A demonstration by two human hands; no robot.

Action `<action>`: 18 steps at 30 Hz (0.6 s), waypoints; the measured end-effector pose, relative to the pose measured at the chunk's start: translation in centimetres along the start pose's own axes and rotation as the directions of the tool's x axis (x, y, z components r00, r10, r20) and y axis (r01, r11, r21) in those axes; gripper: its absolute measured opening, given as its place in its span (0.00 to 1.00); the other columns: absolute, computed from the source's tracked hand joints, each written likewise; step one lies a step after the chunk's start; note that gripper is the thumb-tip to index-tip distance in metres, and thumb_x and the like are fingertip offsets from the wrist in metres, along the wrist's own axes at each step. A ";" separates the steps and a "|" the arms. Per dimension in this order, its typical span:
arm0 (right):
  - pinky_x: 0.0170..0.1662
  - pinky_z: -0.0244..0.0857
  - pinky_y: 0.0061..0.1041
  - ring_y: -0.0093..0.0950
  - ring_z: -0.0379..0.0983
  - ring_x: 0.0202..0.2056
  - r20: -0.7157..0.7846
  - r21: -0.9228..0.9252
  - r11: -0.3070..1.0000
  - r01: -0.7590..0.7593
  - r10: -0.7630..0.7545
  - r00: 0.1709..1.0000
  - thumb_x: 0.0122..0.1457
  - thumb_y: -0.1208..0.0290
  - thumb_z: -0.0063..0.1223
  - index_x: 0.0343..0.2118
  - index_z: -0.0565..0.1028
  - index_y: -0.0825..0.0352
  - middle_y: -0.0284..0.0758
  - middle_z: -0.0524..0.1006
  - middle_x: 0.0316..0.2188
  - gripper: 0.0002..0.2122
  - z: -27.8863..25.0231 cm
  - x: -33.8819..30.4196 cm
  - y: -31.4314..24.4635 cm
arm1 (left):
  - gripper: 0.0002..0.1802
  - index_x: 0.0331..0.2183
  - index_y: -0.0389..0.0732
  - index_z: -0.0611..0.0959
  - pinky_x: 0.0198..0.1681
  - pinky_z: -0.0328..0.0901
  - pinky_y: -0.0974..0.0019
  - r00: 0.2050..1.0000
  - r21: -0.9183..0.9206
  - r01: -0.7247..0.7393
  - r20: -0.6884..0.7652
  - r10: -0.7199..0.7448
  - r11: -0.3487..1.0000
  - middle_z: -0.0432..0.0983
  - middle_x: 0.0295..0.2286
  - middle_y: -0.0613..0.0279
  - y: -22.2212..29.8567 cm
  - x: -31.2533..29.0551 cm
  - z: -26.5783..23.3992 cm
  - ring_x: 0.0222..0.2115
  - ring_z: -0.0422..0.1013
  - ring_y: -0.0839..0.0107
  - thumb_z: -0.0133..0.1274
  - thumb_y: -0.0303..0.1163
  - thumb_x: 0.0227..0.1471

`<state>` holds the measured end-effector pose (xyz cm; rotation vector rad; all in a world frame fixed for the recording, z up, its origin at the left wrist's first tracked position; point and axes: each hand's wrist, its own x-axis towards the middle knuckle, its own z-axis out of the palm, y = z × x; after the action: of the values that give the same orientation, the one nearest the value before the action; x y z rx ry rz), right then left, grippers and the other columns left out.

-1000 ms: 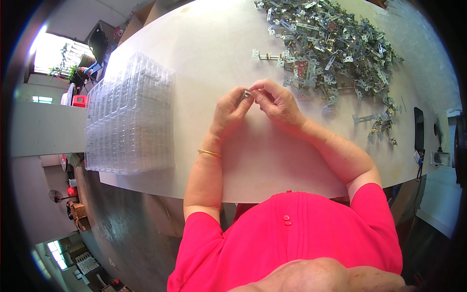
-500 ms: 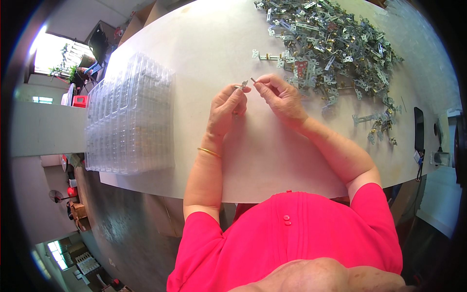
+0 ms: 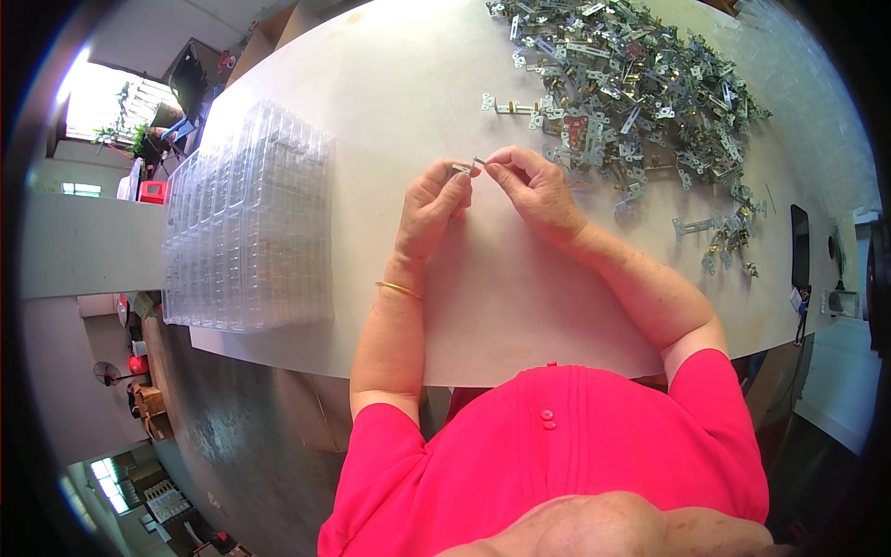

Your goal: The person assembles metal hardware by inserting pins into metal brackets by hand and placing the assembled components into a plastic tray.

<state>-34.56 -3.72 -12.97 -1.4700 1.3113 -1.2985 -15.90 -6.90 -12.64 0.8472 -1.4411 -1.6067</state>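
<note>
Over the middle of the table, my left hand [image 3: 430, 209] is closed, pinching a small silvery metal bracket [image 3: 460, 169] between thumb and forefinger. Just to its right, my right hand [image 3: 540, 195] grips a short thin metal pin [image 3: 478, 161] with thumb and fingertips. The pin's end lies close to the bracket; whether they touch I cannot tell. My fingers cover much of both parts. Beyond my right hand spreads a big heap of similar metal parts [image 3: 640, 88], silver with brass-coloured bits.
Clear plastic trays [image 3: 246, 223] stand stacked at the table's left. A few loose metal parts [image 3: 729, 237] lie right of my right forearm, near a dark phone-like slab [image 3: 799, 246]. The white table [image 3: 390, 74] has a curved-looking front edge by my body.
The pin in my right hand has shifted slightly left and down, nearer the bracket. The bracket has turned a little in my left fingers. The heap and trays are unmoved.
</note>
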 end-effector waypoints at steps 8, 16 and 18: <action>0.35 0.68 0.21 0.18 0.71 0.29 0.080 0.120 0.986 -0.116 0.107 0.991 0.63 0.73 0.47 0.42 0.75 0.67 0.32 0.76 0.29 0.07 0.0 0.1 -0.1 | 0.08 0.41 0.38 0.80 0.25 0.57 0.78 0.997 0.279 -0.068 -0.004 0.072 0.958 0.67 0.22 0.76 0.4 -0.3 1.2 0.23 0.61 0.86 0.53 0.30 0.60; 0.36 0.68 0.20 0.17 0.71 0.29 0.161 0.228 0.962 -0.153 0.117 0.980 0.62 0.67 0.48 0.42 0.76 0.66 0.29 0.76 0.28 0.10 -0.5 0.5 0.1 | 0.07 0.37 0.36 0.79 0.26 0.57 0.78 0.988 0.486 -0.130 -0.013 0.156 0.864 0.66 0.21 0.76 1.0 -0.6 2.0 0.22 0.58 0.85 0.57 0.28 0.57; 0.37 0.68 0.20 0.17 0.71 0.29 0.168 0.194 0.973 -0.125 0.093 0.981 0.62 0.68 0.49 0.41 0.76 0.66 0.29 0.77 0.28 0.10 -0.4 0.5 0.1 | 0.07 0.36 0.36 0.79 0.26 0.57 0.77 0.984 0.512 -0.153 -0.001 0.179 0.845 0.66 0.21 0.76 0.8 -0.5 1.9 0.23 0.58 0.85 0.57 0.27 0.57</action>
<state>-35.04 -4.15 -12.92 -1.3109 1.1055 -1.1820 -17.26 -5.57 -11.64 1.0124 -1.8881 -1.0711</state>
